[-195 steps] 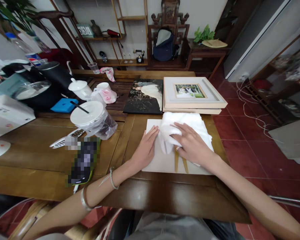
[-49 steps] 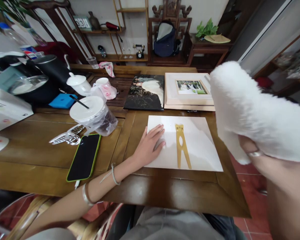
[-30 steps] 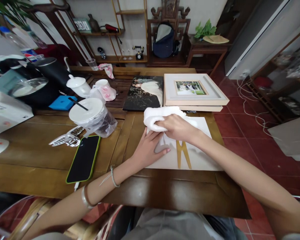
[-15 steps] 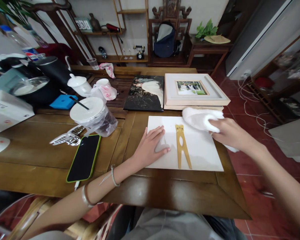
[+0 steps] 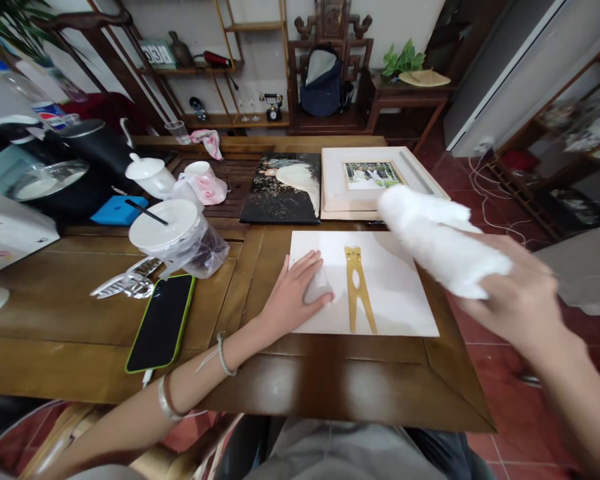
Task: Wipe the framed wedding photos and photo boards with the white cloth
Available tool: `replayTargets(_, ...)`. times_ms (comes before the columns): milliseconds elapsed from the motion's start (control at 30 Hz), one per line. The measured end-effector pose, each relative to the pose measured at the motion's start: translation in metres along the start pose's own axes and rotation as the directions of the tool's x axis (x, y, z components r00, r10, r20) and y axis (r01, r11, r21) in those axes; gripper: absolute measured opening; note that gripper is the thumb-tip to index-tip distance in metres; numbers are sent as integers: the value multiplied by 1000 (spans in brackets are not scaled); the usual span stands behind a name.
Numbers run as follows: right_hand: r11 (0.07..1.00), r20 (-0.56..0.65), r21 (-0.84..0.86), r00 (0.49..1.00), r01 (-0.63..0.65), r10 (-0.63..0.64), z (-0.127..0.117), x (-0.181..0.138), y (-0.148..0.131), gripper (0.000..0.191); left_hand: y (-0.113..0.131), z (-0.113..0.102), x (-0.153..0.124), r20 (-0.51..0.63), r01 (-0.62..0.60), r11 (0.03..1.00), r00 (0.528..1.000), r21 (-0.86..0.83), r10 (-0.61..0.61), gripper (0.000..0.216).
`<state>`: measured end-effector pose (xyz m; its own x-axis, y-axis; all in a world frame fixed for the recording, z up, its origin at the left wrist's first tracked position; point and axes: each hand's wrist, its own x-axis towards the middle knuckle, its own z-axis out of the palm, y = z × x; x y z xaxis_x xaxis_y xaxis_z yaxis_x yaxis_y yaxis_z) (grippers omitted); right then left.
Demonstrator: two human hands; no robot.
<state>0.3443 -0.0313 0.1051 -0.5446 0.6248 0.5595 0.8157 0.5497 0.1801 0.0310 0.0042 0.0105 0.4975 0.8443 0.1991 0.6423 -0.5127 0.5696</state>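
Observation:
My left hand (image 5: 295, 293) lies flat with fingers spread on the left part of a white board (image 5: 395, 293) on the wooden table (image 5: 330, 380). A gold forked stand piece (image 5: 356, 288) runs down the board's middle, just right of my fingertips. My right hand (image 5: 517, 300) is raised off the table's right edge, blurred by motion, closed on a fluffy white cloth (image 5: 437, 237) that hangs in the air above the board's right corner.
Behind the board lie a dark photo print (image 5: 283, 190) and a white picture frame (image 5: 365, 183). To the left are a phone in a green case (image 5: 161, 323), a lidded cup in a plastic bag (image 5: 173, 233), a hair clip (image 5: 127, 283) and a teapot (image 5: 150, 175).
My right hand wiped the cloth across the board from left to right, then lifted it up and away to the right. My left hand has stayed pressed on the board.

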Motion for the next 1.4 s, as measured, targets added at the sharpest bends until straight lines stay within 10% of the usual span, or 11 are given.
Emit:
replayTargets(167, 999, 340, 49, 940, 13, -29, 48, 22, -14, 25, 0, -1, 0, 30, -1, 1000, 1000, 5, 1, 61)
replayTargets(333, 990, 434, 113, 900, -80, 23, 68, 19, -12, 34, -1, 0, 1, 24, 9, 999, 1000, -37, -8, 60)
replayTargets(800, 953, 514, 283, 856, -109, -55, 8, -14, -60, 37, -1, 2, 1, 36, 20, 1000, 999, -17, -19, 60)
replayTargets(1000, 926, 362, 314, 928, -208, 86, -18, -35, -15, 22, -2, 1, 0, 34, 2, 1000, 999, -17, -1, 57)
replayTargets(1167, 977, 10, 140, 986, -164, 164, 6, -26, 15, 30, -2, -1, 1, 45, -46, 998, 998, -31, 47, 51)
replayTargets(1400, 972, 325, 231, 945, -38, -40, 66, 6, -7, 15, -4, -3, 1, 75, -87, 995, 994, 40, 84, 51)
